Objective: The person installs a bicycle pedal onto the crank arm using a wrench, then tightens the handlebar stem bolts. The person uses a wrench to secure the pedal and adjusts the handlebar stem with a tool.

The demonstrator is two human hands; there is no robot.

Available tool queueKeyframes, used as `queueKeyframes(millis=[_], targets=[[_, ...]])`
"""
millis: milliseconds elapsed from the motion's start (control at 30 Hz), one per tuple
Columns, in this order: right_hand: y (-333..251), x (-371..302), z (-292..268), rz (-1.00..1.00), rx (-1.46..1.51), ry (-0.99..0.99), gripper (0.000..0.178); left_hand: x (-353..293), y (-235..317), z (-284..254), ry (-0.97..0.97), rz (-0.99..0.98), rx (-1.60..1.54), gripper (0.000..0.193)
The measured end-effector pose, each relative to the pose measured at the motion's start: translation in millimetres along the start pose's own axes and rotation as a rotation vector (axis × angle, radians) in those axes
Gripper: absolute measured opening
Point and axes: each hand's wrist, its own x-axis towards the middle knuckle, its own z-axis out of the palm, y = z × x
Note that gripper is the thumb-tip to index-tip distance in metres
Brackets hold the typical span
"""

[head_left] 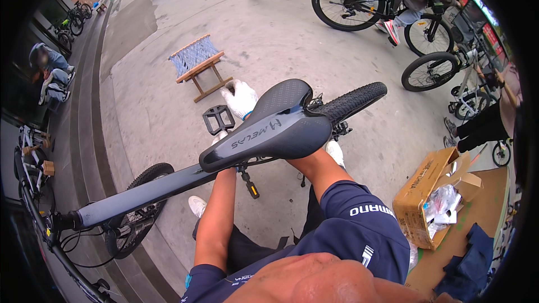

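Observation:
A bicycle with a dark grey frame stands in front of me, its black saddle (281, 123) covering much of my reach. My right forearm passes beneath the saddle, and my right hand (240, 99), in a white glove with a blue cuff, shows on the far side. Its fingers are curled closed; what they hold, if anything, is hidden. Close by is a black flat pedal (218, 119). Just below that pedal, a bit of my gloved left hand (221, 136) appears at the saddle's edge; its fingers are hidden. Another pedal (250, 185) with a yellow reflector hangs on the near side.
A low wooden folding stool (197, 63) with a woven blue seat stands beyond my hands. At right, an open cardboard box (428, 196) holds plastic wrapping, near dark blue cloth (465, 264). Other bicycles (348, 0) and people are at upper right. Steps (90, 112) run along the left.

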Motion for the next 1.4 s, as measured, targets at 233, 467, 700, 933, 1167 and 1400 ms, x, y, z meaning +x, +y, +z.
queueKeyframes(millis=[233,467,700,933,1167,1400], targets=[[4,2,9,0.138,-0.145,-0.331,0.063,-16,13,7,0.02,-0.006,0.05,0.037],[-30,-14,-16,0.104,0.116,-0.374,0.057,-11,11,-6,0.025,0.026,0.077,0.037],[-37,-12,-23,-0.08,-0.07,-0.356,0.049,3,0,11,-0.074,-0.014,0.067,0.037],[-9,-61,-97,-0.34,-0.314,-0.389,0.05,-20,7,6,-0.062,0.056,0.145,0.038],[4,-178,-175,-0.513,-0.481,-0.264,0.036,-98,28,-17,-0.01,0.319,0.469,0.039],[133,-318,-300,-0.046,-0.25,0.348,0.028,-198,37,-31,0.031,0.174,0.194,0.045]])
